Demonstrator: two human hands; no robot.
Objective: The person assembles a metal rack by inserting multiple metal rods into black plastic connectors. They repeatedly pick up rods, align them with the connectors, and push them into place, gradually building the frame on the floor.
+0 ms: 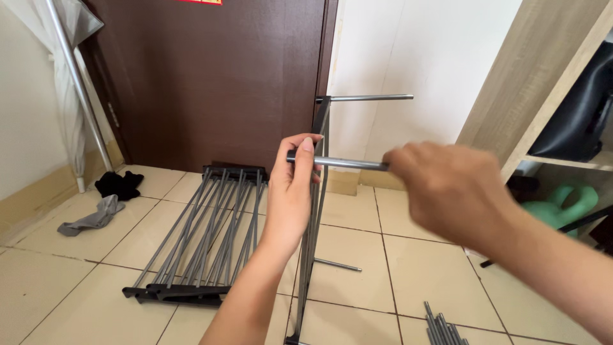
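Grip, left hand [290, 195]: closed around the near end of a horizontal grey metal rod [348, 163], thumb and fingertips pinching it where it meets the upright frame piece [313, 211]. Grip, right hand [450, 191]: closed on the far end of the same rod, fingers wrapped over it; the hand is motion-blurred, so I cannot make out the finger positions exactly.

The rod sits level, at the height of my hands, crossing from the dark upright frame piece toward the right. The frame piece stands on the tiled floor [396, 268], roughly vertical. A second rod [367, 98] projects from its top, parallel to the held one. A short third rod [337, 264] sticks out low down, near the floor.

On the floor to the left: a folded rack section [204, 236] of grey bars with black end pieces, lying flat in front of the brown door [211, 83]. Further left, a black cloth [118, 185] and a grey cloth [92, 218], just beside each other.

Bottom right: a bundle of loose rods [442, 329] on the tiles.

Containers: wooden shelf unit [543, 96] at right, open compartment holding a black bag [578, 115]. Below it a green object [562, 207], partly hidden.
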